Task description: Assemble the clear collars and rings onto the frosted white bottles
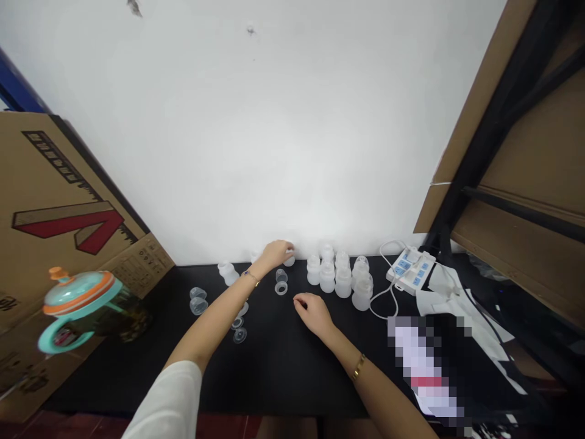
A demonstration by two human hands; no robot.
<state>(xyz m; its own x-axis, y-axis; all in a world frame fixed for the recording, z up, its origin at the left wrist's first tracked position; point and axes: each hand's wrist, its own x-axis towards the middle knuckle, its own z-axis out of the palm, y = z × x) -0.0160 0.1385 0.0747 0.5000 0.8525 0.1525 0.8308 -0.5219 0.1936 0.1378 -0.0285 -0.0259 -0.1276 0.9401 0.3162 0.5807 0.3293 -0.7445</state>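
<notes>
My left hand (274,253) reaches to the back of the black table, its fingers closed at the top of a whitish baby bottle (289,261) beside the wall. Partly behind that hand stands another pale bottle (255,257). Lower and to the right, my right hand (314,311) rests over the table with its fingers curled in, and nothing shows in them. Between the hands lie a clear cap (281,276) and a white ring (281,288). An open bottle (228,274) is left of my left wrist. Under that forearm are several rings and a clear nipple piece (240,335).
Several bottles (327,277) stand grouped to the right, some under clear caps. Two clear domes (198,305) lie at left. A teal-lidded jug (82,299) and a carton (55,201) border the left. A power strip (411,268), papers (479,323) and a blurred-out device (425,366) are right.
</notes>
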